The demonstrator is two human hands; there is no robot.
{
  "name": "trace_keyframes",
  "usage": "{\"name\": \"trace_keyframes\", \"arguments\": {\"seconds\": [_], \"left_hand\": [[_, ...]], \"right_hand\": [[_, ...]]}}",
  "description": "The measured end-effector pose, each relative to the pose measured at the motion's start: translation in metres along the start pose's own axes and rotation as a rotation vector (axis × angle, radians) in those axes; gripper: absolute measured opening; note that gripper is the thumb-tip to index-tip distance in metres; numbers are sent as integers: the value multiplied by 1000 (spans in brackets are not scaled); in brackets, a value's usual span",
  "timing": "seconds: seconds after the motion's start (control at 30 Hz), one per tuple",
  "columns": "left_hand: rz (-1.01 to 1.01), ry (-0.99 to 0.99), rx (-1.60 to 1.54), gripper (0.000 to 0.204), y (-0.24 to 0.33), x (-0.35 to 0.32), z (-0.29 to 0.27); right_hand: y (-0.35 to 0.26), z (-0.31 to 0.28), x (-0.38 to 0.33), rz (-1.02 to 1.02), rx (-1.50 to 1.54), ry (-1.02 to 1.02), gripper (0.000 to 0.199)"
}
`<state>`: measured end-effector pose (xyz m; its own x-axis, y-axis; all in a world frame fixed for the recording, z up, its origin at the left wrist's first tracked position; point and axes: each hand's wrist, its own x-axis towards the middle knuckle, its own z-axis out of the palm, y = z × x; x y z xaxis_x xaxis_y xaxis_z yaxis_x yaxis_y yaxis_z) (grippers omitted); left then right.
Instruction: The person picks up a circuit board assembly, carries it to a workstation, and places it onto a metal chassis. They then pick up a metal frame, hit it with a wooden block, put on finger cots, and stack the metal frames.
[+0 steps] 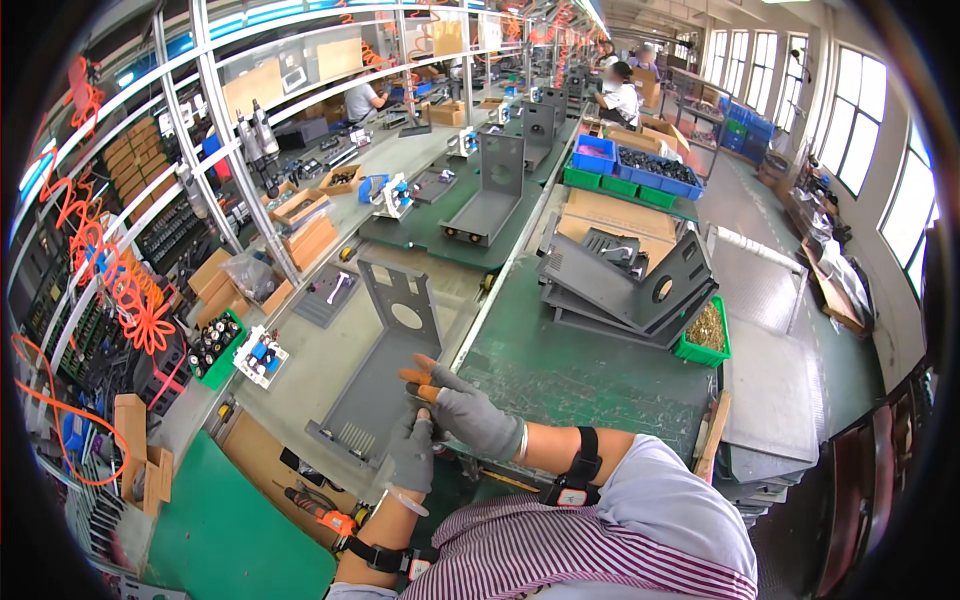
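Grey gloves [478,418], two, one per hand. Right hand [462,405]: fingers parted and extended, nothing seen in them. Left hand [410,458]: fingers bent, just beside the right palm; cannot tell if they grip anything small. Both hands are at the right edge of the nearest L-shaped grey metal panel [365,400], which lies base down on the line, upright plate at the far end; contact unclear. Hands cover part of that edge.

Counts: two more L-shaped panels clear farther up the line, [490,190] being the nearer; others beyond overlap, not countable. Right bench: one stack of grey panels [625,290], at least two. White-and-blue fixtures: three, nearest one [262,357] left of the panel. Green bins holding parts: one with black round parts [210,345] at left, one with brass-coloured small parts [708,328] at right of the stack. Blue bins farther right: two, the larger [660,178] full of dark parts.

Around: orange coiled hoses [110,290] far left, orange-and-black tool [325,512] near left, green mat [230,535] beside it. Metal uprights [222,110] partly block the left shelving. Several people [622,98] far off.
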<state>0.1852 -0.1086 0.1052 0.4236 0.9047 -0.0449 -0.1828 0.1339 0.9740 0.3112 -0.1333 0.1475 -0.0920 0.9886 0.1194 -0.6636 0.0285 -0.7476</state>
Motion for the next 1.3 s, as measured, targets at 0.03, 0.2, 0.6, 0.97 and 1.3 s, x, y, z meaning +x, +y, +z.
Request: {"name": "trace_keyframes", "arguments": {"seconds": [0.03,0.2,0.6,0.97,1.3], "left_hand": [[47,-8,-74,27,-5,2,1],[23,13,-187,24,-28,12,9],[434,-303,717,22,-8,-29,23],[245,128,216,26,-16,-4,-18],[103,-197,304,20,-45,-5,10]], "right_hand": [[-2,-1,-2,-21,9,-19,67],[-4,-12,-13,-9,27,63,64],[19,-50,-9,66,-772,510,59],[9,-22,-38,3,-325,79,65],[8,-54,-94,150,-95,237,48]]}}
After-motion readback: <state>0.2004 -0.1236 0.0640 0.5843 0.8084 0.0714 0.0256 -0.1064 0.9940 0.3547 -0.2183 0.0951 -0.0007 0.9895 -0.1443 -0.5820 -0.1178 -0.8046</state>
